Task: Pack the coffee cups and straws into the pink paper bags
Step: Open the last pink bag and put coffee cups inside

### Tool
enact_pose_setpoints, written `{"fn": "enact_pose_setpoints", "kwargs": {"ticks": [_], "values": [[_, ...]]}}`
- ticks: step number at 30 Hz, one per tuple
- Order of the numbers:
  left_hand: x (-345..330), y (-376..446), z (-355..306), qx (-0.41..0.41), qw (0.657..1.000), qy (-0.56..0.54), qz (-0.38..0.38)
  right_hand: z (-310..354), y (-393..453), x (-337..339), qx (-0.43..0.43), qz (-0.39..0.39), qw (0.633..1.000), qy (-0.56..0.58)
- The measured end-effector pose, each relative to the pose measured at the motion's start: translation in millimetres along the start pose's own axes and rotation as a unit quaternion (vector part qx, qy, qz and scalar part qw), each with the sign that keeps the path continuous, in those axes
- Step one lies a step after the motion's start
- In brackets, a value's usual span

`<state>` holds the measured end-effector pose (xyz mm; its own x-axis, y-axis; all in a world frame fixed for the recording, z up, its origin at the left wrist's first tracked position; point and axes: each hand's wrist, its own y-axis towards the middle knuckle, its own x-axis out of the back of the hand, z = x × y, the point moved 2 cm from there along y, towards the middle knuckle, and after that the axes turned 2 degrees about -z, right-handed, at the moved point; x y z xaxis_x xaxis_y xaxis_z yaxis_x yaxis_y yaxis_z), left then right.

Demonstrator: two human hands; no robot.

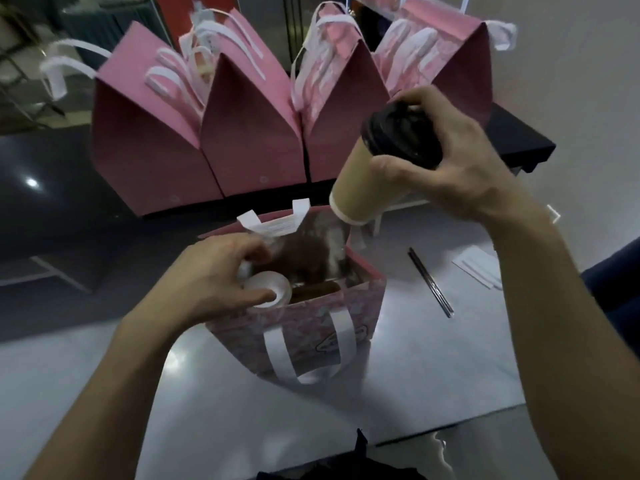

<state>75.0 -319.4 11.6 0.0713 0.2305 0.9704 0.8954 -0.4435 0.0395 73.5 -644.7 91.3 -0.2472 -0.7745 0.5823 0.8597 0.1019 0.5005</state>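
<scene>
Tan paper cup (pixel 360 183) with black lid (pixel 403 136), tilted, gripped round the lid by the right hand (pixel 453 157), fingers curled, held above the open pink bag (pixel 304 317) at its far right corner. Left hand (pixel 211 278) at the bag's near left rim, fingers curled round a white-lidded cup (pixel 268 289) just inside. Brown insert in the bag, blurred. White handles folded down over the bag's front. Glossy grey table (pixel 415 375) beneath; dark straw (pixel 431 282) lying just right of the bag, white paper strips (pixel 479 268) beyond it. Row of closed pink bags (pixel 249 140) behind, touching side by side. Table's near edge close to the body; bare surface left and right of the bag.
</scene>
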Motion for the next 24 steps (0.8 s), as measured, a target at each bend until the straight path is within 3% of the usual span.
{"fn": "enact_pose_setpoints", "kwargs": {"ticks": [5,8,16,24], "values": [[-7.1,-11.7,24.7,0.013,1.000,-0.011,0.008,26.5,16.4,-52.9,-0.023,0.229,0.973,-0.016],[-16.1,-13.0,32.9,0.001,0.999,-0.028,0.022,20.2,15.0,-85.6,-0.022,0.307,0.948,-0.078],[-41.1,-15.8,37.4,-0.028,0.998,-0.037,0.038,-18.5,3.8,-158.1,-0.006,0.412,0.865,-0.285],[-41.7,-15.2,35.7,-0.048,0.997,-0.041,0.038,-28.0,-0.8,-188.4,-0.007,0.478,0.793,-0.378]]}}
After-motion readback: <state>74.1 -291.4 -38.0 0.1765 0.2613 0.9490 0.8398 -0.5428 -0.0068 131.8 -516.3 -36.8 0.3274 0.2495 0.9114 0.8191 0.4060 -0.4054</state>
